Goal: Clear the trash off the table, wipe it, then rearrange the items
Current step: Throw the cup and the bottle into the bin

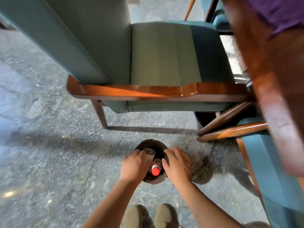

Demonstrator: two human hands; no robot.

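Note:
A dark round trash bin (153, 143) stands on the floor just ahead of my feet. Inside it a plastic bottle with a red cap (155, 169) stands upright. A brown paper cup (149, 153) lies tilted over the bin's left side, and my left hand (134, 165) is wrapped around its lower part. Over the bin's right rim my right hand (178, 165) hovers palm down with fingers apart, its thumb close to the bottle but not gripping it. The wooden table's edge (269, 89) runs blurred down the right side.
A teal upholstered chair with a wooden frame (164, 63) stands just beyond the bin. A second teal chair (263, 162) is at the right under the table edge. A purple cloth (279, 12) lies at the top right. The grey stone floor (49, 145) spreads to the left.

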